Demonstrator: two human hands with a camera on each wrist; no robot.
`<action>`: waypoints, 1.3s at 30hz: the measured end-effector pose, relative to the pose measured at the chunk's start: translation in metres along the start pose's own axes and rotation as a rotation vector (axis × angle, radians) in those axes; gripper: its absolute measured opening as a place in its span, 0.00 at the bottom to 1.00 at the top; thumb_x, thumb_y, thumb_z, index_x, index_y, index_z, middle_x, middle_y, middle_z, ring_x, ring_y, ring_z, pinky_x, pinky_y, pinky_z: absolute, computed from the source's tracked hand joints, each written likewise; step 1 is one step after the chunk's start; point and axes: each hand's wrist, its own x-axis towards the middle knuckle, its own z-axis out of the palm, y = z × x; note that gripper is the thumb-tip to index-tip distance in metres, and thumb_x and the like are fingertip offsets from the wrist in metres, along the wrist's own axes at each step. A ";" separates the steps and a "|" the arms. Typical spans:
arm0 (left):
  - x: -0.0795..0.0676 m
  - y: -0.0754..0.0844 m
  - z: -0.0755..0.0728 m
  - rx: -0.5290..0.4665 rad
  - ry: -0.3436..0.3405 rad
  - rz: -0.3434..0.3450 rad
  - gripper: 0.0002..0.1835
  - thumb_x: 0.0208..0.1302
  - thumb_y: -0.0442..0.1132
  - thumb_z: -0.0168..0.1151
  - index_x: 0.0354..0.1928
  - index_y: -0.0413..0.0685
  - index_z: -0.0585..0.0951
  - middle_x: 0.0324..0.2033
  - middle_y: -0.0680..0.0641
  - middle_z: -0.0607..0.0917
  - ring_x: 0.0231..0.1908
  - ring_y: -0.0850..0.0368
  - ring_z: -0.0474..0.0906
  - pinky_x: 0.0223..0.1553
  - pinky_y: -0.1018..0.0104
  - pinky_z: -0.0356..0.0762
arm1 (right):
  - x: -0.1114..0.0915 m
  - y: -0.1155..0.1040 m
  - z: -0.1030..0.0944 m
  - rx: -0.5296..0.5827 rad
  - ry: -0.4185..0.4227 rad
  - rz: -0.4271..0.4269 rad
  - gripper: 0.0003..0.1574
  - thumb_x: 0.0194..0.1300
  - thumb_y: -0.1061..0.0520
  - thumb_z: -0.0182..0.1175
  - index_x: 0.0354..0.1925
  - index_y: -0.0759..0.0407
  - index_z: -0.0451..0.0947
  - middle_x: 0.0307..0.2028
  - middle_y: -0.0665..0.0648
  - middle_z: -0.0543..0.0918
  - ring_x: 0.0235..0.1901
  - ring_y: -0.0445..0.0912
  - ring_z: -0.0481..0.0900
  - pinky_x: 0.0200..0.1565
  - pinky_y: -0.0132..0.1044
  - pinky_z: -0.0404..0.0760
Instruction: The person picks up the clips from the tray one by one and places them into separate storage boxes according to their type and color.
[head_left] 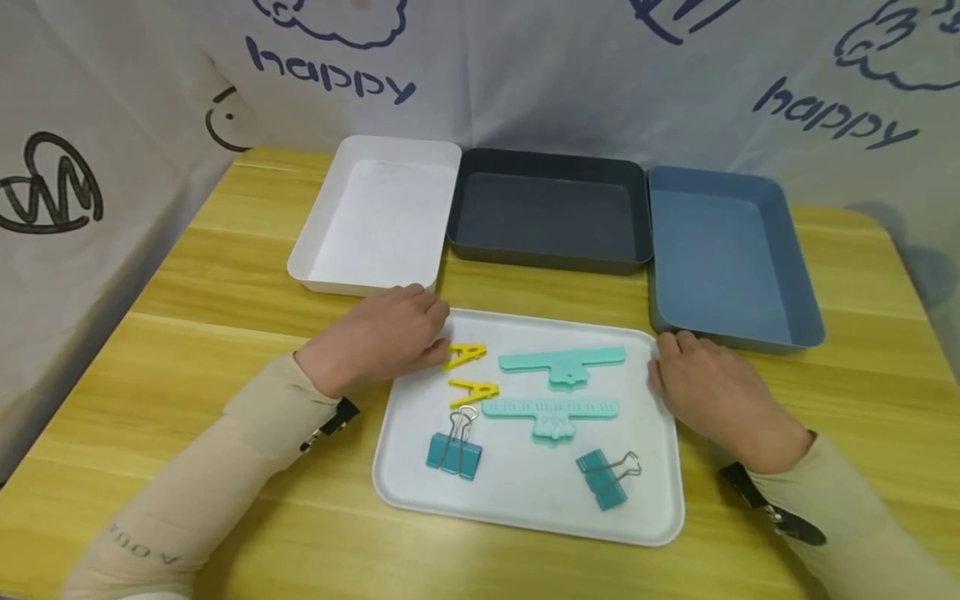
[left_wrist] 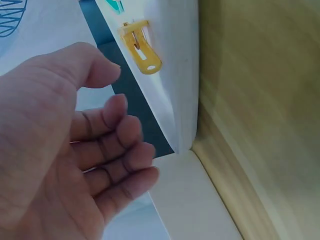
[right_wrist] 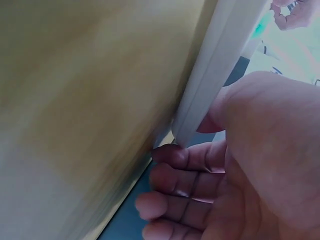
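Note:
A white tray (head_left: 517, 508) lies on the wooden table. My left hand (head_left: 378, 337) is over its far left corner, fingers loosely bent, holding nothing. Close to that thumb are two yellow clothespins (head_left: 474, 390). At the far right corner my right hand (head_left: 712, 392) grips the tray's edge; in the right wrist view the rim (right_wrist: 205, 85) passes between thumb and fingers, and the thumb tip is hidden behind it. Two mint-green bag clips (head_left: 562, 360) lie mid-tray. Nearer the front are a teal binder clip (head_left: 453, 454) at left and another teal binder clip (head_left: 602, 479) at right.
Behind the tray stand three bins in a row: a white bin (head_left: 382, 208), a dark grey bin (head_left: 551, 208) and a blue-grey bin (head_left: 727, 250). The blue-grey bin's near corner is close to my right fingers. A white cloth with drawings (head_left: 525, 75) hangs behind the table.

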 end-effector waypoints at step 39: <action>0.028 0.013 -0.006 -0.032 0.311 0.191 0.10 0.72 0.45 0.62 0.38 0.45 0.79 0.27 0.50 0.78 0.29 0.54 0.71 0.36 0.62 0.73 | -0.001 0.011 -0.026 0.091 -0.067 0.076 0.20 0.73 0.50 0.60 0.38 0.68 0.71 0.26 0.61 0.76 0.24 0.53 0.75 0.25 0.51 0.77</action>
